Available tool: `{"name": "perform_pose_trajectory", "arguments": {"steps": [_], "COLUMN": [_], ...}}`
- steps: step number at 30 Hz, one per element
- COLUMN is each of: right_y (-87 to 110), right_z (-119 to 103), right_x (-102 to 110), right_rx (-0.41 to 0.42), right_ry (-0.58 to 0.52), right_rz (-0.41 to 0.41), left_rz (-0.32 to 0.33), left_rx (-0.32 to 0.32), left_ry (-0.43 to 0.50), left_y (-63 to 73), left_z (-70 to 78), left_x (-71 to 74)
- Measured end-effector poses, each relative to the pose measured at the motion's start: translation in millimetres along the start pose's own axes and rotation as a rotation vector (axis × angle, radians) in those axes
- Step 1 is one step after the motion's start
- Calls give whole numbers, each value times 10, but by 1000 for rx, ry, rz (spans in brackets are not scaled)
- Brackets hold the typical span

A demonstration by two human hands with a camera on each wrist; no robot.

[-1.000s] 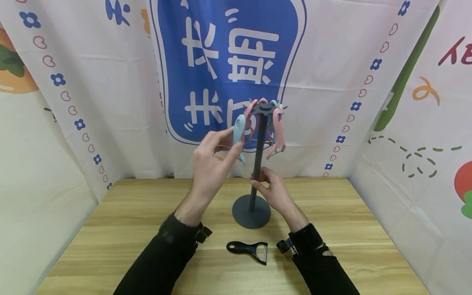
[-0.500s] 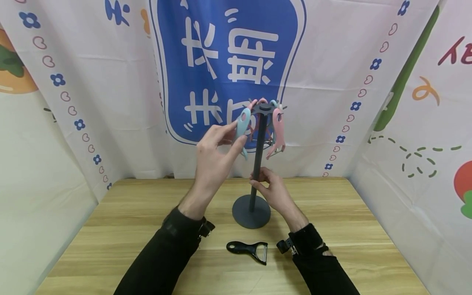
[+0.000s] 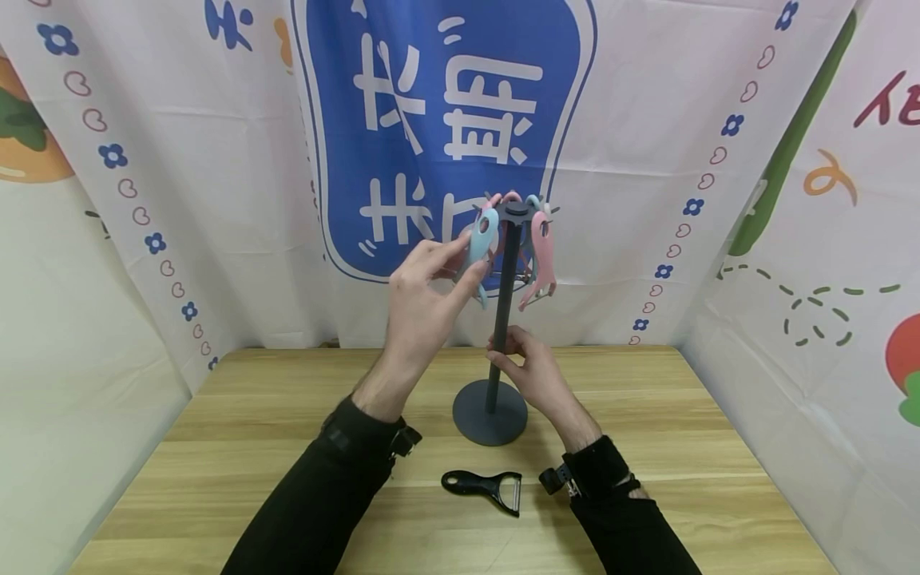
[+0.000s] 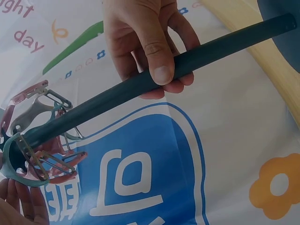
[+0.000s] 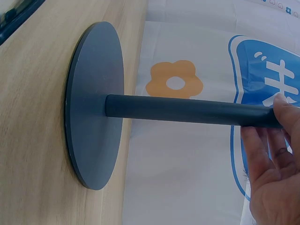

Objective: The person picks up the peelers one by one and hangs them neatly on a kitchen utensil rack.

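My left hand (image 3: 424, 299) pinches a light blue peeler (image 3: 482, 234) between thumb and fingers, its holed handle end up, at the left of the dark grey rack's hooked top (image 3: 516, 209). Whether its hole is on a hook cannot be told. Low on the rack's pole (image 3: 507, 291), my right hand (image 3: 535, 371) grips with thumb and fingers. A pink peeler (image 3: 544, 249) hangs at the right of the top, with several more pink and blue ones behind the pole. In the left wrist view, the blue peeler (image 4: 29, 182) sits close to the pole's end.
The rack's round base (image 3: 474, 427) stands on the wooden table (image 3: 287, 447). In front of it lies a black peeler (image 3: 481, 484), its blade end to the right. A printed cloth (image 3: 244, 200) hangs behind the table.
My left hand has moved right with the light blue peeler, bringing its handle close against the rack's top. My right hand has stayed on the pole.
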State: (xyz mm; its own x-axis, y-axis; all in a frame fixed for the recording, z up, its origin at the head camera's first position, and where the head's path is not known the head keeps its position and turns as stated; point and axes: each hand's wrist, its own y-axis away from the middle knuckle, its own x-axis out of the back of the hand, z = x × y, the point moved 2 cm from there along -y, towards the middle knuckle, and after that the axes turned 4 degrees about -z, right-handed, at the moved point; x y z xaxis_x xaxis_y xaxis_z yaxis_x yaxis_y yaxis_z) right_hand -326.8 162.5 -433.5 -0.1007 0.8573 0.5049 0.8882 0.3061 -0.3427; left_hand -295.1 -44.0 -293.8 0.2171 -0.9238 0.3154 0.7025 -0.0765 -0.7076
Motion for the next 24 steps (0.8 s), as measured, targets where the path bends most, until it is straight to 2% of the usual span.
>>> {"name": "perform_pose_trajectory", "arguments": {"steps": [13, 19, 24], "right_y": [12, 14, 21], "right_z": [-9, -5, -6], "right_x": [3, 1, 4], "right_rx": [-4, -10, -16], "right_ry": [-4, -4, -4], "right_rz": [5, 3, 3], "left_rz": [-12, -29, -32], "left_rx": [12, 19, -4], "left_ry": [11, -6, -21], "left_y": [24, 73, 142], "left_z": [-16, -38, -68], "left_x": [-29, 10, 67]}}
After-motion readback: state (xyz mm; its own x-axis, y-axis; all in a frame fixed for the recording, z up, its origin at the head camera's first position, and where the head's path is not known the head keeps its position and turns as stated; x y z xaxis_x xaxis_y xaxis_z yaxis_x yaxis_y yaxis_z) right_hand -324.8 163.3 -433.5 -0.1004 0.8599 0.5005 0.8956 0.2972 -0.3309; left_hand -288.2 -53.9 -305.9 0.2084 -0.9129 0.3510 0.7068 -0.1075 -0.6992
